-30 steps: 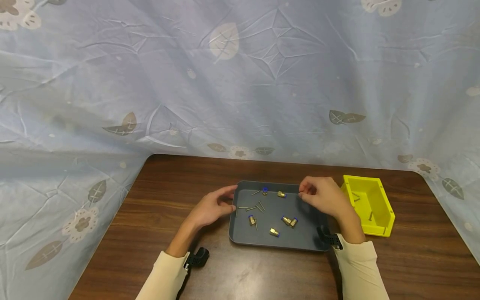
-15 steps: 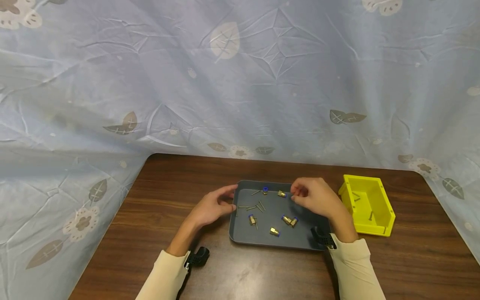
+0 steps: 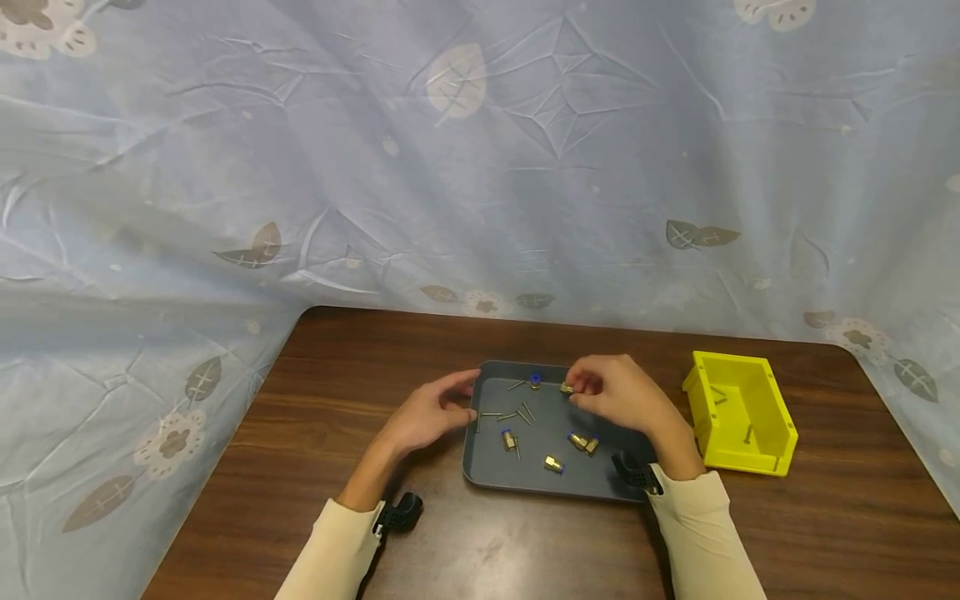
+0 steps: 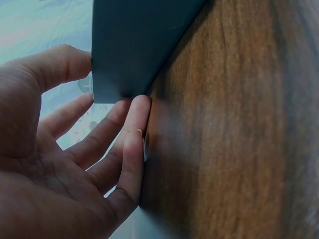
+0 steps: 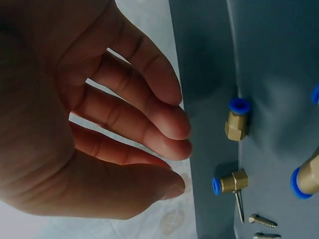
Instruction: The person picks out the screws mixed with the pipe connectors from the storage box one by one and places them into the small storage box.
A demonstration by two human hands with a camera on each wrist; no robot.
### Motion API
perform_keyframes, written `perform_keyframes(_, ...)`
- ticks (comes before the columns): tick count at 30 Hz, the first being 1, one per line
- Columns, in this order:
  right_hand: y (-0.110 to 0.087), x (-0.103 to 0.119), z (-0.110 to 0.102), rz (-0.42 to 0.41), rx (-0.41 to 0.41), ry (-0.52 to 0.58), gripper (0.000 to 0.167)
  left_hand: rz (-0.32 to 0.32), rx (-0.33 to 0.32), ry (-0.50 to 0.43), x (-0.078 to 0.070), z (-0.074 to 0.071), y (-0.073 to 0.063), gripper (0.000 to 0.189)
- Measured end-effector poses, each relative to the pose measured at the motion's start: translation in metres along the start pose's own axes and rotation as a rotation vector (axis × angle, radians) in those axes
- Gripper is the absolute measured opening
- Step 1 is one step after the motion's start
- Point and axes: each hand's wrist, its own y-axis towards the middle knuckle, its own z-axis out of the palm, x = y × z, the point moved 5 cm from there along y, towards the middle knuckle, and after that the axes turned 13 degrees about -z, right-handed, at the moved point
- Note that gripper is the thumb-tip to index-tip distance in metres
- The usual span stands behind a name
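A grey tray (image 3: 540, 437) lies on the table, holding several brass fittings with blue collars and several small screws (image 3: 523, 415). At its left edge is my left hand (image 3: 422, 417); in the left wrist view the thumb touches the rim and the spread fingertips rest against the outer wall. My right hand (image 3: 618, 392) is over the tray's far right part, its fingertips right at a brass fitting (image 3: 566, 388). The right wrist view shows its fingers loosely bent, thumb apart from them and nothing between. Another fitting (image 5: 232, 181) lies across a screw there.
Right of the tray stands a yellow bin (image 3: 738, 462) with several screws inside. The wooden table (image 3: 360, 350) meets a pale patterned curtain (image 3: 480, 167) at its back and sides. Each wrist carries a black camera strap.
My right hand has moved left across the tray, from its right side to the brass fitting near the far edge. My left hand stays at the tray's left edge.
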Motion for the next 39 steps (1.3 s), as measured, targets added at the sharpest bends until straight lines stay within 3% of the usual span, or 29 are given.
perform_keyframes(8,0.02,0.004,0.011,-0.053,0.092,0.078,0.021,-0.002,-0.003,-0.008,0.0,0.0,-0.001,0.067)
perform_keyframes(19,0.041,0.007,0.031,-0.126,0.216,0.1,0.022,-0.001,-0.001,-0.025,-0.001,0.0,0.0,0.067)
perform_keyframes(27,0.046,0.002,0.044,-0.095,0.28,0.119,0.021,0.005,-0.004,-0.015,0.0,0.0,0.001,0.067)
perform_keyframes(39,0.046,-0.004,0.055,-0.109,0.306,0.094,0.026,0.005,-0.013,0.0,0.0,0.0,0.001,0.067)
